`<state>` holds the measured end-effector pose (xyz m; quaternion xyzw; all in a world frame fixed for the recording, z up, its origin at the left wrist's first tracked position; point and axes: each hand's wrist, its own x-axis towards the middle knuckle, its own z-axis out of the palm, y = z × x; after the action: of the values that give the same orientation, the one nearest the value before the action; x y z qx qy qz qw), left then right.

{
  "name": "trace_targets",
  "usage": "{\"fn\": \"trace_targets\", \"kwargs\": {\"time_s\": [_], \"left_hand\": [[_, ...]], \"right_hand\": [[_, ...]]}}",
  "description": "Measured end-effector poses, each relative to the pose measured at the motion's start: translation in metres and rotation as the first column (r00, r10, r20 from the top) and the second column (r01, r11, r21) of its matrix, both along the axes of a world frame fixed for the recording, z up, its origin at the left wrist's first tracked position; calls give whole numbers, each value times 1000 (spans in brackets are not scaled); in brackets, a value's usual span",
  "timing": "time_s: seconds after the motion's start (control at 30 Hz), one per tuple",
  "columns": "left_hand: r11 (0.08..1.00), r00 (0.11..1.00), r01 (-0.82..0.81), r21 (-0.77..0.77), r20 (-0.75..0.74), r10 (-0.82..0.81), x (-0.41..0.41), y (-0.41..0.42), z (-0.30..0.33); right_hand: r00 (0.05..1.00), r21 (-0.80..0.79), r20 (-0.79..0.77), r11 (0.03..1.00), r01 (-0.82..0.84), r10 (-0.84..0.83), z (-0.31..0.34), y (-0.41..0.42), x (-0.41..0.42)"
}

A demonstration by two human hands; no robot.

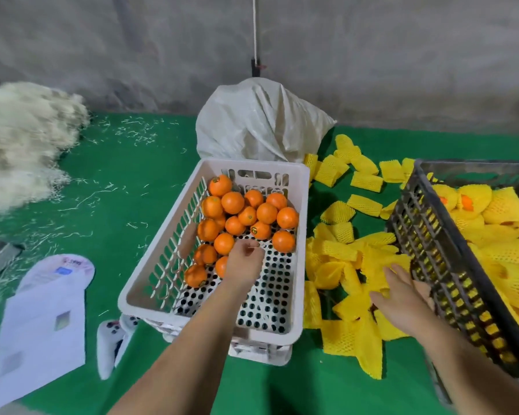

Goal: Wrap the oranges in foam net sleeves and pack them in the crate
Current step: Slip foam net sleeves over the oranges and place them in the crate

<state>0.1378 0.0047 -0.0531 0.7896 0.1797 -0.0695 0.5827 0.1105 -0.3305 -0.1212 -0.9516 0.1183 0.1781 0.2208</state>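
The white crate (294,223) is lying with its long axis running away from the person, tilted slightly leftward at the far end, and it is stacked on another white crate beneath it. The bare oranges (243,214) are bunching up in its far half, leaving the holed bottom showing nearer the person. To the right, the dark crate (432,256) is slanting from the far middle toward the near right, and it is holding oranges already wrapped in yellow sleeves (504,205). Between the two crates, loose yellow foam sleeves (342,256) are lying flat in a scattered heap, pointing every which way.

Everything is sitting on a green bench (126,181) against a grey concrete wall. A white sack (258,124) is slumping behind the white crate, a pile of pale shredded filling (21,139) is spreading at the far left, and white papers (42,319) and a small white controller (111,339) are lying at the near left.

The left hand (244,262) is reaching into the white crate among the oranges, fingers curled downward; whether its grip is holding a fruit I cannot tell. The right hand (399,295) is lying palm down on the sleeve heap, fingers fairly straight, its grip loose and unclosed.
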Motion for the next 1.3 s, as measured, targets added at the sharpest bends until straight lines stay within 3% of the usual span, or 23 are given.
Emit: {"fn": "trace_targets", "kwargs": {"time_s": [0.03,0.1,0.17,0.23,0.3,0.4,0.43,0.5,0.6,0.63,0.73,0.8,0.87,0.9,0.97,1.03,1.17,1.23,1.3], "left_hand": [[966,988,129,222,-110,-107,10,10,-10],[724,901,402,560,-381,-205,24,29,-29],[533,807,572,623,-544,-230,29,45,-42],[529,738,646,550,-628,-248,31,53,-56],[534,738,641,552,-635,-228,35,52,-65],[520,802,573,633,-565,-196,43,40,-70],[563,799,564,604,-570,-188,44,37,-73],[601,802,562,568,-551,-230,44,38,-74],[563,828,549,618,-495,-263,41,34,-75],[645,858,494,583,-448,-252,40,29,-68],[707,875,477,522,-360,-324,33,17,-28],[788,911,401,467,-116,-395,20,7,-8],[946,942,261,192,164,-293,-6,-10,18],[973,944,232,7,238,-227,-20,-22,28],[911,964,206,-357,234,-127,-43,-48,38],[799,993,98,-593,112,-39,-58,-71,37],[865,992,-48,-499,74,98,-65,-98,34],[870,989,-55,-489,91,113,-67,-105,40],[878,990,-20,-479,112,84,-66,-109,43]], "right_hand": [[1000,-13,20,1000,-13,13,-1,6,2],[998,-67,-13,996,-56,55,0,17,7],[988,-122,-119,986,-113,99,0,23,11],[974,-119,-207,986,-117,90,0,27,14],[986,-84,-164,995,-44,29,0,32,15],[980,60,165,993,99,-108,6,47,10],[941,150,297,982,119,-160,8,53,8],[843,365,457,924,114,-284,14,66,1],[790,683,352,715,150,-502,29,83,-8],[775,738,306,652,174,-553,33,85,-10],[711,833,226,511,214,-666,45,89,-12],[680,899,151,385,207,-718,53,90,-15],[686,912,141,363,190,-714,61,93,-20],[698,908,142,373,190,-702,65,96,-21],[709,911,142,372,180,-690,74,104,-22],[704,911,166,380,158,-690,83,112,-23],[645,903,158,374,213,-748,87,130,-32],[680,851,220,479,217,-699,84,139,-36],[692,827,228,511,234,-685,84,149,-39]]}}
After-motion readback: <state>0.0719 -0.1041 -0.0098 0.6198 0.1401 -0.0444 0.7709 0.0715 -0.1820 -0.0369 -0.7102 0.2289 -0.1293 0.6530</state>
